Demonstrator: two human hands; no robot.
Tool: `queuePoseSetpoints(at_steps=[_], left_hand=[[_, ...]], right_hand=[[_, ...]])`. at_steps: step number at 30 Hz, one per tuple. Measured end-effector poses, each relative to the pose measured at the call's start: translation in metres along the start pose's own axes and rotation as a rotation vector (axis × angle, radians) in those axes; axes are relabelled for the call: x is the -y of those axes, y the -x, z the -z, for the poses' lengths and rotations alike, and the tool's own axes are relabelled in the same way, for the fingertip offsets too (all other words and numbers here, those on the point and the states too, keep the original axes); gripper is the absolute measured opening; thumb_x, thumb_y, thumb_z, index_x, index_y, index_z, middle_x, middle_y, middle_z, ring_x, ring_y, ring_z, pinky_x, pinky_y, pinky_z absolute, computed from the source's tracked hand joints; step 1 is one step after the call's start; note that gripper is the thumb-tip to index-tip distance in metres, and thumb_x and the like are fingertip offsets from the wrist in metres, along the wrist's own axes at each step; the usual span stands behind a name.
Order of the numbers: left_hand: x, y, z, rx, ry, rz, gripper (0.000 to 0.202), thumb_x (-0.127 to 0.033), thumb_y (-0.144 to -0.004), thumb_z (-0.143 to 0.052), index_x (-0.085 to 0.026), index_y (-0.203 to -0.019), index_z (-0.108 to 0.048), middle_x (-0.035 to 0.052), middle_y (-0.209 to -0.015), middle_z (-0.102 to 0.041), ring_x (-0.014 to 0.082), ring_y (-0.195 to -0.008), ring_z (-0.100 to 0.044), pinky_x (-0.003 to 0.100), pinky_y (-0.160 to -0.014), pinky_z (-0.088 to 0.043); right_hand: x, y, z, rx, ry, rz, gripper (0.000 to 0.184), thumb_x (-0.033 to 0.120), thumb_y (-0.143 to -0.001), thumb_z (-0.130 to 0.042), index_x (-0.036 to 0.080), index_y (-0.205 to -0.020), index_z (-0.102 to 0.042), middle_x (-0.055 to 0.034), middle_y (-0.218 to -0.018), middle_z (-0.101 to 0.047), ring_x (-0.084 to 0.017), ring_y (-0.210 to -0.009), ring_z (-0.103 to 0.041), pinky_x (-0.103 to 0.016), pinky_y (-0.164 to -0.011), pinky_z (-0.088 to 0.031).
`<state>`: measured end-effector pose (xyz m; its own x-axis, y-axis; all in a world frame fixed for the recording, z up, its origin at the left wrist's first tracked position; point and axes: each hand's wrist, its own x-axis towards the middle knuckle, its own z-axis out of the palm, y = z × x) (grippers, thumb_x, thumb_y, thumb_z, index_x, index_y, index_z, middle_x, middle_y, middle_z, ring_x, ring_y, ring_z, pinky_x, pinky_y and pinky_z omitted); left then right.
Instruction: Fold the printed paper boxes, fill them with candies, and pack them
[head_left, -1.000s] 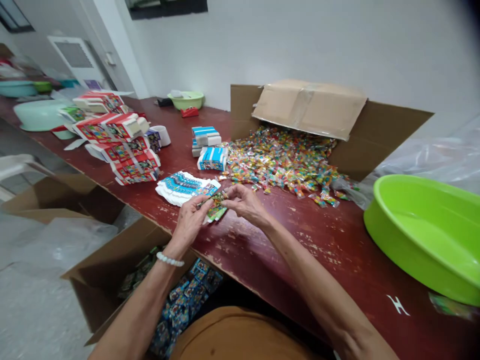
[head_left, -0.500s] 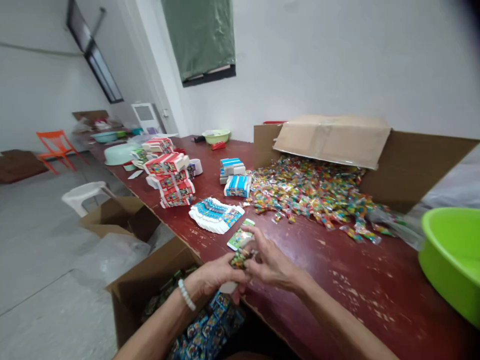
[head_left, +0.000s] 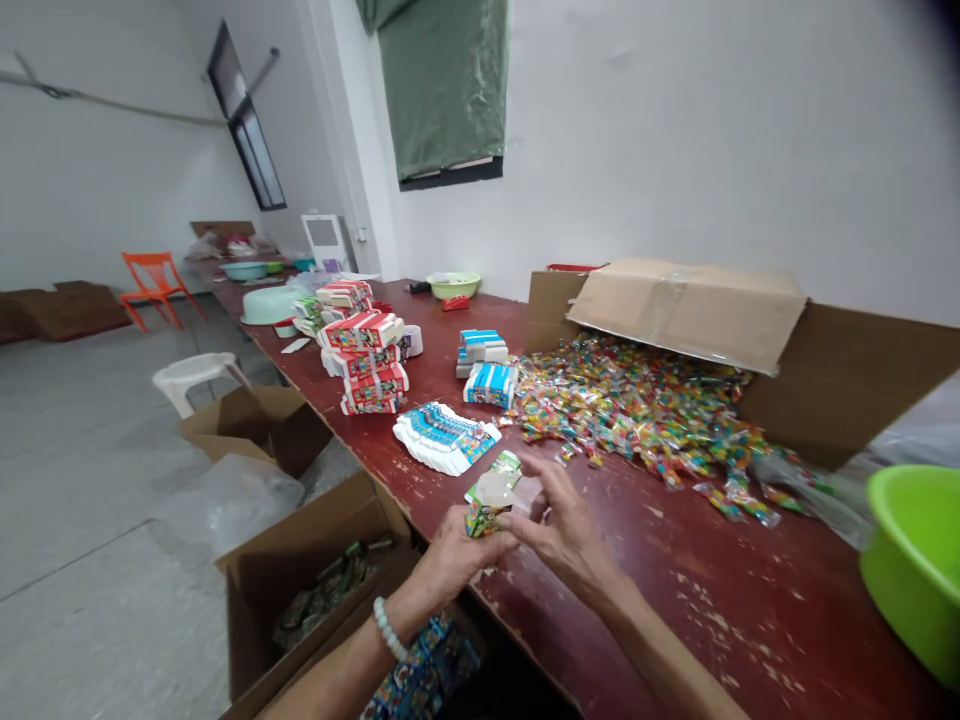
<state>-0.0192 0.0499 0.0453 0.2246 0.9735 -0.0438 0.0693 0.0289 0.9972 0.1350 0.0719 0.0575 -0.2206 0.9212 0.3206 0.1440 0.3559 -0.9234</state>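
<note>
My left hand (head_left: 457,552) and my right hand (head_left: 559,525) meet at the near edge of the dark red table (head_left: 675,590). Between their pinched fingers sits a small colourful packet (head_left: 491,500) with a pale flap sticking up. A stack of flat blue and white cards (head_left: 444,438) lies just beyond the hands. A heap of small bright candy bags (head_left: 637,410) spills from a tipped cardboard box (head_left: 690,310) to the right. A beaded bracelet is on my left wrist.
Red and white cartons (head_left: 367,360) and blue boxes (head_left: 486,365) stand further along the table. A green basin (head_left: 911,560) sits at the right edge. Open cardboard boxes (head_left: 315,590) stand on the floor at the left. A white stool (head_left: 196,375) and an orange chair (head_left: 154,285) are beyond.
The view has tilted up and shows more of the room. My hands have drawn back from the card stack to the table's near edge, still working the small packet.
</note>
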Motion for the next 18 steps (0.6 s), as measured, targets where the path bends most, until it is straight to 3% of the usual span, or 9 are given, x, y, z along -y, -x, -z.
queuePoseSetpoints(at_steps=[2,3,5,7,9,11,14,18], left_hand=[[0.001,0.002,-0.008,-0.057,0.114,0.050,0.038,-0.048,-0.070,-0.078,-0.014,-0.078,-0.064,-0.0008,-0.061,-0.057,0.0120,-0.054,-0.050,0.025,-0.053,-0.041],[0.001,0.003,-0.012,-0.068,0.163,0.088,0.040,-0.049,-0.070,-0.079,-0.014,-0.083,-0.065,-0.0003,-0.061,-0.058,0.0128,-0.053,-0.051,0.025,-0.052,-0.042],[0.002,0.004,-0.014,-0.069,0.206,0.114,0.042,-0.049,-0.070,-0.079,-0.014,-0.090,-0.065,0.0019,-0.067,-0.064,0.0154,-0.058,-0.058,0.027,-0.056,-0.047],[0.002,0.004,-0.012,-0.111,0.176,0.020,0.039,-0.043,-0.071,-0.080,-0.015,-0.093,-0.064,0.0047,-0.081,-0.070,0.0178,-0.072,-0.065,0.028,-0.068,-0.051],[0.002,0.005,-0.007,-0.217,0.120,-0.076,0.042,-0.037,-0.071,-0.080,-0.018,-0.102,-0.059,0.0043,-0.090,-0.071,0.0178,-0.080,-0.067,0.027,-0.074,-0.052],[0.002,0.007,-0.006,-0.306,0.102,-0.107,0.054,-0.034,-0.072,-0.080,-0.021,-0.114,-0.050,0.0010,-0.087,-0.071,0.0163,-0.073,-0.068,0.026,-0.069,-0.053],[0.002,0.011,-0.010,-0.333,0.168,-0.122,0.066,-0.033,-0.074,-0.078,-0.024,-0.127,-0.040,-0.0009,-0.086,-0.070,0.0161,-0.069,-0.068,0.027,-0.066,-0.055],[0.003,0.012,-0.012,-0.289,0.241,-0.099,0.057,-0.033,-0.075,-0.078,-0.022,-0.122,-0.047,0.0023,-0.090,-0.071,0.0170,-0.073,-0.069,0.025,-0.063,-0.056]], right_hand=[[-0.005,0.001,-0.006,0.087,-0.113,-0.079,0.028,0.042,-0.077,-0.070,0.018,-0.091,-0.070,-0.0049,-0.088,-0.063,-0.014,-0.064,-0.051,-0.028,-0.060,-0.043],[-0.007,0.001,-0.008,0.131,-0.181,-0.135,0.028,0.045,-0.080,-0.066,0.018,-0.082,-0.070,-0.0030,-0.077,-0.061,-0.015,-0.062,-0.051,-0.028,-0.058,-0.042],[-0.009,0.001,-0.010,0.113,-0.252,-0.200,0.032,0.048,-0.083,-0.062,0.018,-0.075,-0.068,-0.0002,-0.065,-0.057,-0.015,-0.059,-0.051,-0.027,-0.055,-0.041],[-0.010,-0.001,-0.007,0.046,-0.212,-0.174,0.032,0.049,-0.081,-0.065,0.018,-0.074,-0.067,0.0004,-0.066,-0.058,-0.016,-0.063,-0.054,-0.026,-0.057,-0.042],[-0.009,-0.002,-0.003,0.054,-0.156,-0.134,0.030,0.048,-0.082,-0.065,0.018,-0.079,-0.068,-0.0003,-0.073,-0.063,-0.018,-0.072,-0.057,-0.027,-0.063,-0.044],[-0.010,-0.003,-0.001,0.071,-0.139,-0.142,0.030,0.045,-0.083,-0.065,0.019,-0.098,-0.068,0.0001,-0.077,-0.065,-0.018,-0.075,-0.059,-0.027,-0.065,-0.046],[-0.013,0.001,-0.006,-0.009,-0.225,-0.194,0.050,0.037,-0.080,-0.068,0.022,-0.126,-0.052,0.0025,-0.076,-0.065,-0.017,-0.071,-0.060,-0.027,-0.063,-0.047],[-0.021,0.006,-0.016,-0.086,-0.384,-0.185,0.039,0.036,-0.078,-0.070,0.021,-0.112,-0.059,-0.0002,-0.082,-0.069,-0.016,-0.071,-0.062,-0.028,-0.067,-0.049]])
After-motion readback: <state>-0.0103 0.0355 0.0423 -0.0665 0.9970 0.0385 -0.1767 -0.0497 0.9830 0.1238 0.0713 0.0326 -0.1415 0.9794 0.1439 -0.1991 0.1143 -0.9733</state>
